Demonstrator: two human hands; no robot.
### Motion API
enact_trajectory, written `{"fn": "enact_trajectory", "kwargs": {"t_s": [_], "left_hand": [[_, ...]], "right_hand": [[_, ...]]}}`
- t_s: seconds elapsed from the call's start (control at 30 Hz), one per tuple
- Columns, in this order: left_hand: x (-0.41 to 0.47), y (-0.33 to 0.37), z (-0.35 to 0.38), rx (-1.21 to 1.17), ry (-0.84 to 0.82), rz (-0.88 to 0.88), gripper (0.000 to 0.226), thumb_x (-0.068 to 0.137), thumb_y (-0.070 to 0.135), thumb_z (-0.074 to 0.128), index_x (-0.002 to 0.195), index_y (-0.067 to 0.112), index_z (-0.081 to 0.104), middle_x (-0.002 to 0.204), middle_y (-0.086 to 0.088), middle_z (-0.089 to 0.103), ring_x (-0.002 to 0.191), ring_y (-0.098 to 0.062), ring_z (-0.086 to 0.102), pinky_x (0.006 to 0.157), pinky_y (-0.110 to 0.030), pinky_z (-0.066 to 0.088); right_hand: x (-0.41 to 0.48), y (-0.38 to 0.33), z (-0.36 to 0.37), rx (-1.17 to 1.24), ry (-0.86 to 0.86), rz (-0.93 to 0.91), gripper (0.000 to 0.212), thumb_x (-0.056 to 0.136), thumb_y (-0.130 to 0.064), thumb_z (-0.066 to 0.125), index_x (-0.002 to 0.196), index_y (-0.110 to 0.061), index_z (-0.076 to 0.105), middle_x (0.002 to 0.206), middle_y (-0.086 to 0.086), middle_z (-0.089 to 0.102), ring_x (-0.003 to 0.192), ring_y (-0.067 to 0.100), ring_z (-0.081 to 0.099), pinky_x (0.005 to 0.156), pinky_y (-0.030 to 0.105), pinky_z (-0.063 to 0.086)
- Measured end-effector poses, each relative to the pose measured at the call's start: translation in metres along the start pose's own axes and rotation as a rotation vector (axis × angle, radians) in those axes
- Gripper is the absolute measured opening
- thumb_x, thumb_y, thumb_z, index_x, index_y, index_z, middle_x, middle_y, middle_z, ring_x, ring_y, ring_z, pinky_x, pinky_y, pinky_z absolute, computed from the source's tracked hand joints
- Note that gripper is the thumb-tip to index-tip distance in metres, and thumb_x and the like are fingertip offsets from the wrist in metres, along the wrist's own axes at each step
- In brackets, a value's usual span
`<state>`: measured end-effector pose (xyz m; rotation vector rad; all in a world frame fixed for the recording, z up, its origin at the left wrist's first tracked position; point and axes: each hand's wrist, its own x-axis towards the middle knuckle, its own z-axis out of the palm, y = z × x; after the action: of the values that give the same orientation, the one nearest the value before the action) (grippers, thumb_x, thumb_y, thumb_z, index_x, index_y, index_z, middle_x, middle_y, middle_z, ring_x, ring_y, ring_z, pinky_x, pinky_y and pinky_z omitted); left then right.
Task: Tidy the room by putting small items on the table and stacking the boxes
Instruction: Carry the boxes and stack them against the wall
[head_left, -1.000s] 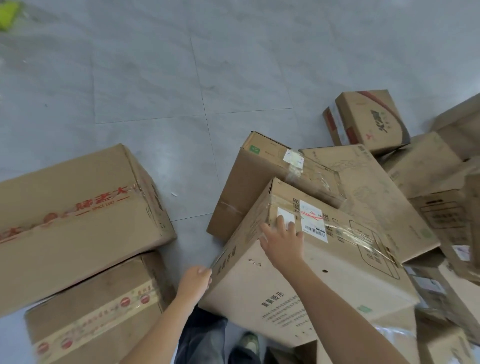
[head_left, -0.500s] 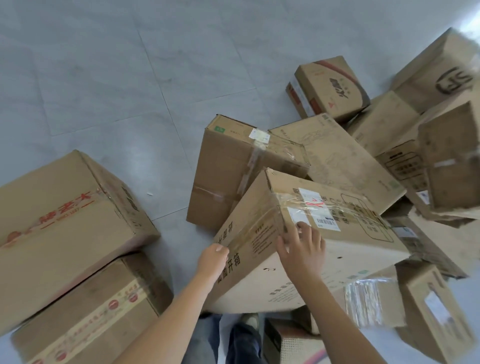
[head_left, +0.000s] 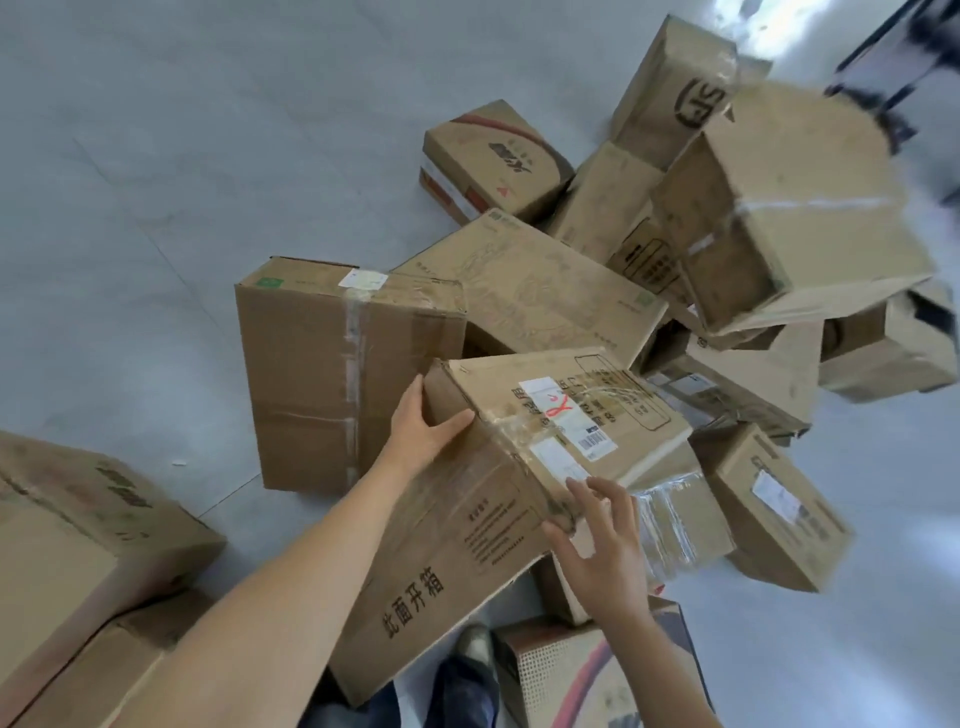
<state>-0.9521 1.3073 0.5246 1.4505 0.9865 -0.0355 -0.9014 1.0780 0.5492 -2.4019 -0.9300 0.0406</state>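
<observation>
Left hand (head_left: 423, 432) grips the box (head_left: 457, 525), tilted lengthwise away; right hand (head_left: 602, 553) rests spread on it.

Single view, head-worn, wide-angle. Looks forward and steeply down onto the grey floor (head_left: 156, 156). Both forearms enter from the bottom edge. The left hand (head_left: 421, 434), gripping the tilted box (head_left: 493, 467), and the right hand (head_left: 602, 551) sit low-centre, nearest the lens. The wearer's shoe (head_left: 475, 644) shows at the bottom, almost directly below. The pile of boxes (head_left: 545, 291) fills centre and right. Upper right is blurred.
</observation>
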Motion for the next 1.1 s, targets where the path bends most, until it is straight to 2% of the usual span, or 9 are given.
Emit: {"fn": "enact_trajectory", "kwargs": {"t_s": [0.1, 0.2, 0.4, 0.47, 0.6, 0.7, 0.83, 1.0, 1.1], "left_hand": [[-0.004, 0.006, 0.029, 0.171, 0.044, 0.085, 0.101, 0.075, 0.052, 0.069, 0.151, 0.021, 0.010, 0.153, -0.010, 0.023, 0.140, -0.028, 0.024, 0.113, -0.044, 0.023], [-0.019, 0.022, 0.065, 0.354, 0.086, 0.132, 0.135, 0.040, 0.099, 0.030, 0.151, 0.025, 0.007, 0.150, -0.010, 0.027, 0.136, -0.034, 0.027, 0.110, -0.048, 0.025], [-0.050, 0.054, 0.137, 0.644, 0.226, 0.279, 0.145, 0.031, 0.100, -0.013, 0.151, 0.021, 0.009, 0.145, -0.011, 0.035, 0.124, -0.036, 0.036, 0.099, -0.048, 0.030], [-0.066, 0.068, 0.157, 0.725, 0.202, 0.331, 0.142, 0.033, 0.098, -0.016, 0.151, 0.022, 0.005, 0.144, -0.009, 0.034, 0.124, -0.034, 0.035, 0.099, -0.047, 0.031], [-0.089, 0.106, 0.215, 0.869, 0.056, 0.435, 0.123, 0.053, 0.096, 0.007, 0.151, 0.022, -0.005, 0.145, -0.009, 0.031, 0.127, -0.033, 0.032, 0.102, -0.048, 0.028], [-0.077, 0.116, 0.275, 0.980, -0.210, 0.465, 0.102, 0.077, 0.079, 0.036, 0.150, 0.025, -0.011, 0.154, -0.010, 0.019, 0.138, -0.035, 0.021, 0.108, -0.051, 0.023], [-0.065, 0.074, 0.324, 1.095, -0.545, 0.488, 0.097, 0.084, 0.063, 0.051, 0.150, 0.027, -0.011, 0.157, -0.008, 0.014, 0.143, -0.031, 0.012, 0.113, -0.045, 0.019], [-0.075, 0.011, 0.316, 1.124, -0.145, 0.394, 0.102, 0.075, 0.073, 0.048, 0.151, 0.022, 0.003, 0.154, -0.015, 0.017, 0.142, -0.032, 0.014, 0.115, -0.047, 0.013], [-0.077, -0.002, 0.305, 1.015, -0.021, 0.335, 0.099, 0.078, 0.066, 0.052, 0.151, 0.015, 0.010, 0.154, -0.019, 0.015, 0.143, -0.034, 0.010, 0.115, -0.049, 0.012]], "right_hand": [[-0.015, 0.013, -0.016, 0.167, -0.167, 0.554, 0.074, 0.070, -0.066, 0.063, 0.133, -0.052, 0.026, 0.151, -0.002, 0.017, 0.139, 0.022, 0.020, 0.106, 0.049, 0.032], [-0.026, 0.028, -0.022, 0.530, -0.118, 0.707, 0.085, 0.051, -0.091, 0.049, 0.119, -0.075, 0.001, 0.149, -0.003, 0.034, 0.128, 0.021, 0.045, 0.107, 0.044, 0.037], [-0.023, 0.062, -0.077, 0.724, 0.060, 0.845, 0.117, 0.044, -0.092, 0.047, 0.143, -0.039, 0.012, 0.098, -0.023, 0.056, 0.083, -0.008, 0.060, 0.089, 0.032, 0.048], [-0.033, 0.071, -0.097, 0.752, 0.134, 0.893, 0.090, 0.070, -0.074, 0.048, 0.144, -0.033, 0.017, 0.099, -0.020, 0.053, 0.086, -0.006, 0.054, 0.094, 0.034, 0.044], [-0.064, 0.101, -0.136, 0.850, 0.328, 1.033, 0.078, 0.070, -0.065, 0.044, 0.140, -0.037, 0.023, 0.107, -0.011, 0.052, 0.098, 0.008, 0.055, 0.089, 0.045, 0.048], [-0.089, 0.143, -0.147, 0.873, 0.387, 1.230, 0.048, 0.093, -0.053, 0.034, 0.135, -0.030, 0.030, 0.115, 0.005, 0.051, 0.102, 0.027, 0.058, 0.071, 0.043, 0.055], [-0.134, 0.185, -0.145, 0.711, 0.354, 1.432, 0.047, 0.096, -0.052, 0.025, 0.121, -0.015, 0.041, 0.120, 0.009, 0.051, 0.104, 0.028, 0.055, 0.069, 0.037, 0.048], [-0.131, 0.210, -0.160, 0.037, -0.059, 1.194, 0.064, 0.094, -0.050, 0.038, 0.148, -0.023, 0.017, 0.152, 0.009, 0.021, 0.139, 0.029, 0.019, 0.110, 0.045, 0.025], [-0.103, 0.207, -0.144, -0.072, -0.240, 0.933, 0.065, 0.093, -0.051, 0.040, 0.147, -0.023, 0.018, 0.152, 0.005, 0.020, 0.140, 0.025, 0.016, 0.112, 0.042, 0.020]]}}
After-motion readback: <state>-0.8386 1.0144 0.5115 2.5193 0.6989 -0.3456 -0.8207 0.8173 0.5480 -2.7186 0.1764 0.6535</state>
